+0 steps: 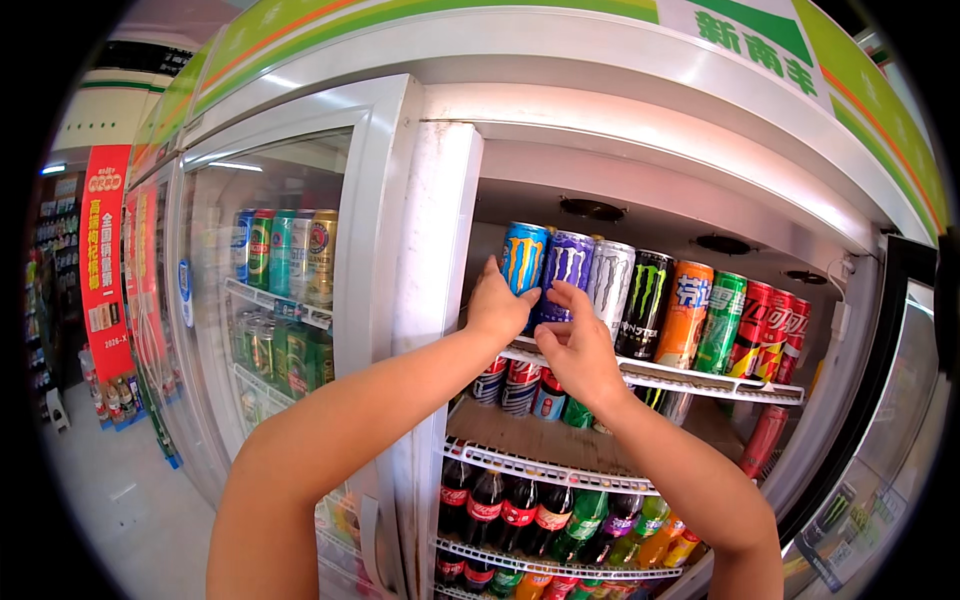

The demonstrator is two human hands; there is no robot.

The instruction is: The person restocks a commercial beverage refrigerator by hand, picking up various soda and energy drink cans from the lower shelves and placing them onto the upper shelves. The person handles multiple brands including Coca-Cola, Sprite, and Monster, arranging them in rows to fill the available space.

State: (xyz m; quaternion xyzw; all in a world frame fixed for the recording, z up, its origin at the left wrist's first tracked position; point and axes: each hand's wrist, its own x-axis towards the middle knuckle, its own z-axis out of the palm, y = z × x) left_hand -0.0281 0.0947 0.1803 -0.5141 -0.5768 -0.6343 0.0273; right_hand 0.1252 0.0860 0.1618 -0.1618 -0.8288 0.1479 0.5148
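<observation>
A blue Monster can stands at the left end of the top wire shelf in a drinks fridge. My left hand is around its lower part, fingers on its left side and thumb at its front. Beside that can is a purple Monster can; my right hand is in front of it, fingers bent and apart, holding nothing that I can see. Further right stand a white Monster can, a black Monster can, an orange can, a green can and several red cans.
Lower shelves hold more cans and bottles. At the left, a closed glass door with a white handle covers further cans. The open door stands at the right. A white post is left of my left hand.
</observation>
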